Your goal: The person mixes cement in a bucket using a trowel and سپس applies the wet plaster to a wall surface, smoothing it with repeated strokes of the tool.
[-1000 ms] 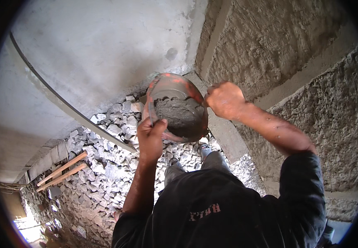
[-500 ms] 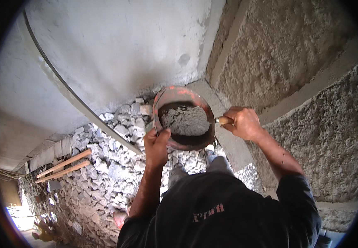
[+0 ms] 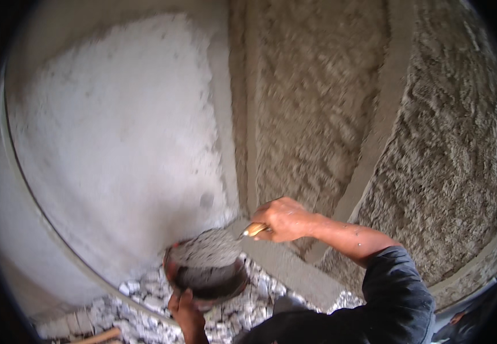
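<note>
My right hand [image 3: 278, 219] grips a trowel by its wooden handle [image 3: 256, 229], lifting a heap of wet grey mortar [image 3: 205, 249] on its blade above a worn red-and-grey round tub [image 3: 211, 289]. More mortar lies inside that tub. At the tub's near left rim, my left hand [image 3: 184, 309] is closed with the thumb over the edge.
A pale wall [image 3: 122, 120] meets a rough mortared wall [image 3: 443, 149] with smooth vertical bands. A long narrow strip [image 3: 48, 221] stands at the left. Broken stones [image 3: 99, 318], a wooden batten [image 3: 105, 335] and a grey ledge [image 3: 294, 275] lie low.
The view has tilted up, showing more wall. My right hand has brought the trowel up out of the tub with mortar on it, while my left hand still holds the tub.
</note>
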Demonstrator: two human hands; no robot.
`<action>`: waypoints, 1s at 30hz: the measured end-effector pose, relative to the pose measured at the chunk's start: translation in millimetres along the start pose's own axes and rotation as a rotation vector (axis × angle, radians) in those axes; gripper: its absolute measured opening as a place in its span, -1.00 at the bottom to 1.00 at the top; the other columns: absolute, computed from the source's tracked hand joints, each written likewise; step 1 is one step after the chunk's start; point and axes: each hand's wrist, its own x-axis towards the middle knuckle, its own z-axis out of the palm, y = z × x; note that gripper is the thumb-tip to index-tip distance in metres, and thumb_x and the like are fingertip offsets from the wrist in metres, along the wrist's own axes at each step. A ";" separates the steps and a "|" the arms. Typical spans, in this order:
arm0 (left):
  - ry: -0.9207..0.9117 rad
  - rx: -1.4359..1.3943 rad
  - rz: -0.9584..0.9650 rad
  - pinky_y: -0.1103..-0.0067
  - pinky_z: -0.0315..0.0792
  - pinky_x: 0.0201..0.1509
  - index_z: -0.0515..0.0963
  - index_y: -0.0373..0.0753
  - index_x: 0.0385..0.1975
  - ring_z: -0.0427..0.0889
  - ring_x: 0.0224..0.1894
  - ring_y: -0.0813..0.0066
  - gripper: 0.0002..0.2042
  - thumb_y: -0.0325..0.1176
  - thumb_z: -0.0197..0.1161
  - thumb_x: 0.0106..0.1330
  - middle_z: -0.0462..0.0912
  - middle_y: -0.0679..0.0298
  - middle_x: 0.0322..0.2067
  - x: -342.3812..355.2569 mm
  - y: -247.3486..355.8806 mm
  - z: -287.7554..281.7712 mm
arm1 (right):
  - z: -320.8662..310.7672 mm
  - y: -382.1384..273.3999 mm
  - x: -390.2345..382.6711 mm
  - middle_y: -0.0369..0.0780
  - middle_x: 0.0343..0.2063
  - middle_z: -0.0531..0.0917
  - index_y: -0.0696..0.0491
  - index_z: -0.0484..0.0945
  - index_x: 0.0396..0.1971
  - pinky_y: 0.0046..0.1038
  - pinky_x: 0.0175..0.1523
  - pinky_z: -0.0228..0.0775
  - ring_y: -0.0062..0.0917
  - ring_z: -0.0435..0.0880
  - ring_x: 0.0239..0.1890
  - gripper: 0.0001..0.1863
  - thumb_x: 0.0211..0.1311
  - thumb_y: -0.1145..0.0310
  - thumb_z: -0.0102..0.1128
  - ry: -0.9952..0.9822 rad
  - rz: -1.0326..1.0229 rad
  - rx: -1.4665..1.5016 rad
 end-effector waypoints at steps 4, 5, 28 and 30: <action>-0.047 0.109 0.008 0.56 0.48 -0.17 0.60 -0.45 -0.10 0.57 -0.26 0.45 -0.81 -0.48 0.24 0.38 0.63 0.20 -0.25 -4.3 -13.2 13.7 | -89.0 20.1 18.9 -0.18 -0.42 0.76 -0.01 0.75 -0.24 -0.24 -0.27 0.52 -0.29 0.76 -0.37 -0.77 0.17 0.22 0.53 0.169 -0.219 0.151; 0.010 0.099 0.025 0.54 0.49 -0.12 0.59 -0.46 -0.07 0.58 -0.22 0.43 -0.79 -0.49 0.23 0.38 0.64 0.17 -0.22 -8.9 -7.6 28.4 | -111.6 29.6 30.5 -0.19 -0.44 0.76 -0.01 0.76 -0.24 -0.26 -0.30 0.51 -0.31 0.76 -0.39 -0.77 0.17 0.23 0.54 0.196 -0.282 0.196; 0.092 0.040 -0.098 0.45 0.52 -0.11 0.59 -0.52 0.03 0.60 -0.22 0.29 -0.70 -0.51 0.23 0.36 0.65 0.07 -0.18 -16.2 -53.7 66.3 | -180.2 175.5 -158.2 -0.21 -0.50 0.73 0.23 0.75 -0.22 -0.36 -0.28 0.49 -0.55 0.65 -0.45 -0.63 0.22 0.18 0.48 1.045 0.612 0.107; -0.007 0.018 -0.010 0.56 0.40 -0.41 0.58 -0.34 -0.17 0.47 -0.50 0.60 -0.83 -0.40 0.27 0.34 0.52 0.40 -0.43 -12.0 -56.1 60.8 | -109.2 147.4 -182.6 -0.11 -0.45 0.77 0.17 0.75 -0.23 -0.25 -0.18 0.59 -0.32 0.78 -0.38 -0.64 0.19 0.15 0.47 0.778 0.732 0.076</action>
